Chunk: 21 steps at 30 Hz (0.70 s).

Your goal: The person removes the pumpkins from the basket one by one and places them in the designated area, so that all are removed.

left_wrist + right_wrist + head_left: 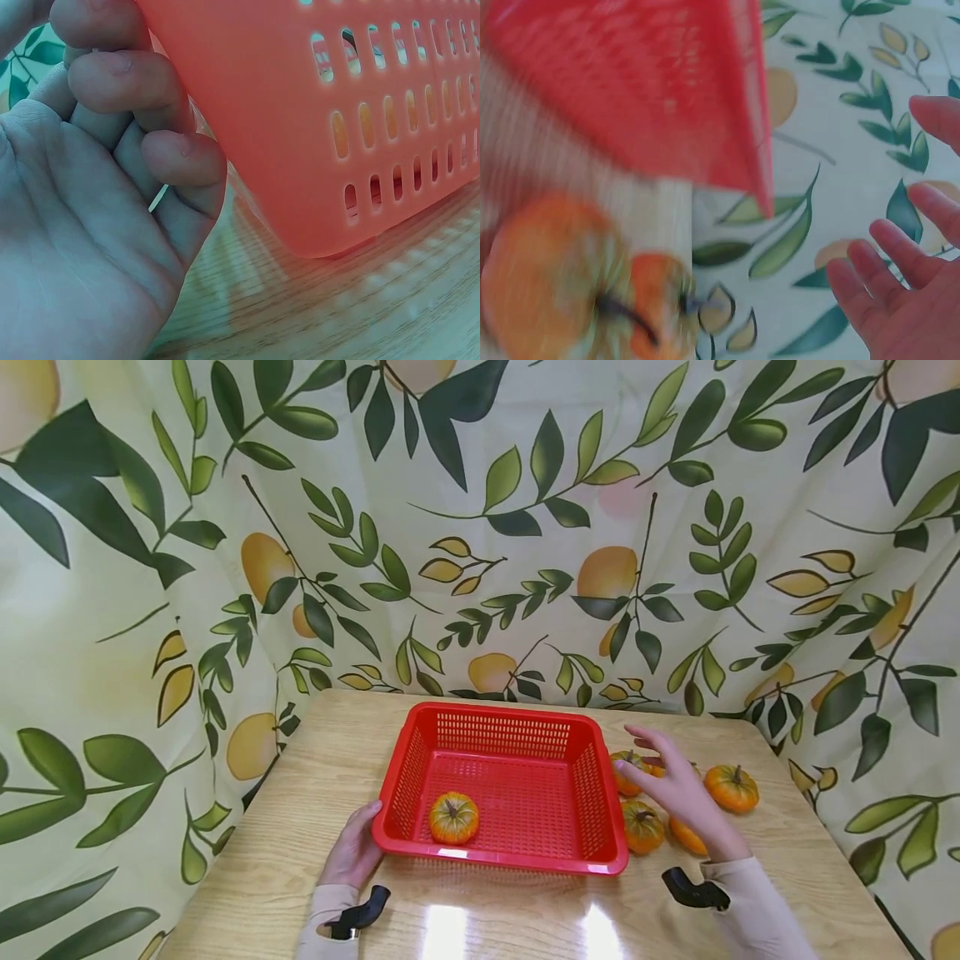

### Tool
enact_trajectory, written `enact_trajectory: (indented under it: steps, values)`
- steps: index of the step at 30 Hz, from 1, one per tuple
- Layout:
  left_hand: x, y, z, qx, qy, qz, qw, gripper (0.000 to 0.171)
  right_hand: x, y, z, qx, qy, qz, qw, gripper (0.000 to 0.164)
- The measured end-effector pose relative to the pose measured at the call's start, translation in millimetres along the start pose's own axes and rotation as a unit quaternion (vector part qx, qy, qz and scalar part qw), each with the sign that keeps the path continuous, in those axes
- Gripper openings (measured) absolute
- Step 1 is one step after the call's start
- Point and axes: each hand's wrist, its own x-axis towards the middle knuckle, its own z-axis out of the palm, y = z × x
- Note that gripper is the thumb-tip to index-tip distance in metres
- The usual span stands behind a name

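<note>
A red plastic basket with slotted sides stands on the table, one small orange pumpkin inside near its front left corner. My left hand grips the basket's front left corner; up close in the left wrist view, its fingers curl against the red wall. Right of the basket, my right hand hangs over a group of small pumpkins, its fingers spread and nothing held. One pumpkin lies beside the basket's right wall, another farther right. The right hand partly hides others behind it.
The light wood table carries everything, with glare along its front. A leaf-and-fruit patterned cloth hangs behind the table and along its sides. Black wrist mounts are strapped over both sleeves.
</note>
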Motion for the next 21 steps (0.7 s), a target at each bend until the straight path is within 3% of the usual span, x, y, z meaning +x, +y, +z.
enact_trajectory:
  steps: [9,21]
  values:
    - [-0.8,1.7,-0.3,-0.007,-0.012,0.002,0.9999,0.033,24.1,-20.9,15.6,0.067,-0.046,-0.01,0.997,0.065]
    - [-0.1,0.4,-1.4,-0.002,-0.015,0.003,0.9999,0.034,58.0,-52.5,53.3,0.074,-0.092,-0.053,0.992,0.064]
